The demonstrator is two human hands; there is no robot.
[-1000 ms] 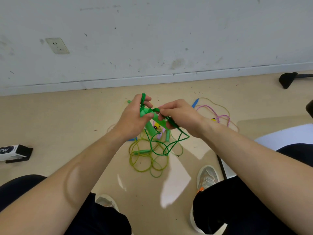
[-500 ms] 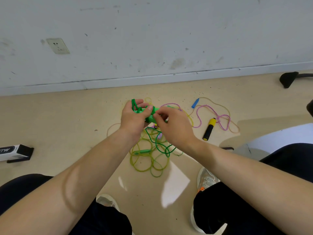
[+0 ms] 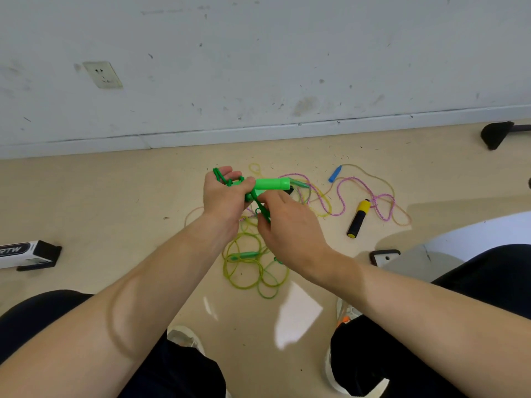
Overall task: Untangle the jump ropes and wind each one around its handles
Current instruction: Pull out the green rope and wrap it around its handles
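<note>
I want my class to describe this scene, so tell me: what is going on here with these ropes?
A seated person's left hand grips the green handles, with the green cord looped over its fingers. The right hand pinches that cord just below them. A yellow-green rope and a pink rope with a yellow-and-black handle lie loose on the floor, not yet wound.

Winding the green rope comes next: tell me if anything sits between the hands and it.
Nothing visible does. The left hand grips the green handles, and the right hand pinches the green cord below them. Whether the cord's tail is caught in the yellow-green rope cannot be told.
</note>
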